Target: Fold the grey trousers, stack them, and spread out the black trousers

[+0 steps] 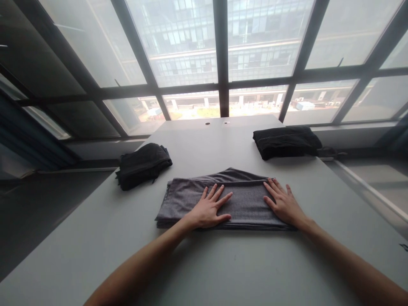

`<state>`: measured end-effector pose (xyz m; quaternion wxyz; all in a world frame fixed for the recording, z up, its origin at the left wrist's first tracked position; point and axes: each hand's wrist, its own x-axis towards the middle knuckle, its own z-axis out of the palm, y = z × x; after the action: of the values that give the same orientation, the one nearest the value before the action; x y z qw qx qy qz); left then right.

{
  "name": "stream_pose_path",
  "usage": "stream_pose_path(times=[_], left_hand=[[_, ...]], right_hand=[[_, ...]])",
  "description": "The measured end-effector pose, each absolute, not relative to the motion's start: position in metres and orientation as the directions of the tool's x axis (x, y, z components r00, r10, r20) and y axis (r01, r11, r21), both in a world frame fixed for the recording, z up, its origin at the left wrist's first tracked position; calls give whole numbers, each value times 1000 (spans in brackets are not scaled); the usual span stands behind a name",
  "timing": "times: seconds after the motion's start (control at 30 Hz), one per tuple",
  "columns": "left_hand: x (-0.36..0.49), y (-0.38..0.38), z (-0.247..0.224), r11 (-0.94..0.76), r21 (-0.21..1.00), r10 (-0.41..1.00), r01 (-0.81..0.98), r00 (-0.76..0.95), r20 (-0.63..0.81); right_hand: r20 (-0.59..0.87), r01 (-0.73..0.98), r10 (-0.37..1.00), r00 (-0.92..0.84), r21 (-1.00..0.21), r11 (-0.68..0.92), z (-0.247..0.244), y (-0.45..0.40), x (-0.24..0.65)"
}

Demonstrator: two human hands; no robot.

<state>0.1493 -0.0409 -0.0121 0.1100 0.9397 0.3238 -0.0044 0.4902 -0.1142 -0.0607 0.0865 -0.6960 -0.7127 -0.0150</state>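
Observation:
A grey folded garment [245, 206], made of several layers, lies flat across the middle of the white table [223, 263]. At its back edge a darker flap [231, 174] rises to a low peak. My left hand [208, 208] rests flat on the garment a little left of its middle, fingers spread. Near the garment's right end, my right hand [282, 202] also lies flat with the fingers apart. Neither hand grips the cloth. The garment's exact kind does not show.
At the table's left edge sits a black folded cloth bundle [143, 165]. Another black folded bundle [287, 142] lies at the right edge. Behind the table's far end stand tall windows with dark frames [223, 63], and a dark curtain [28, 131] hangs at left.

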Motion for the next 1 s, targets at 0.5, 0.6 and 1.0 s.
stream_pose_path(times=[0.5, 0.6, 1.0], left_hand=[[158, -19, -13, -688, 157, 723, 709, 689, 55], [157, -18, -19, -692, 145, 718, 708, 695, 37], [120, 0, -19, -504, 82, 862, 860, 496, 100]], right_hand=[[146, 988, 986, 77, -144, -56, -67, -113, 492], [142, 987, 987, 71, -151, -49, -67, -113, 492], [150, 988, 987, 62, -152, -39, -68, -113, 492]])
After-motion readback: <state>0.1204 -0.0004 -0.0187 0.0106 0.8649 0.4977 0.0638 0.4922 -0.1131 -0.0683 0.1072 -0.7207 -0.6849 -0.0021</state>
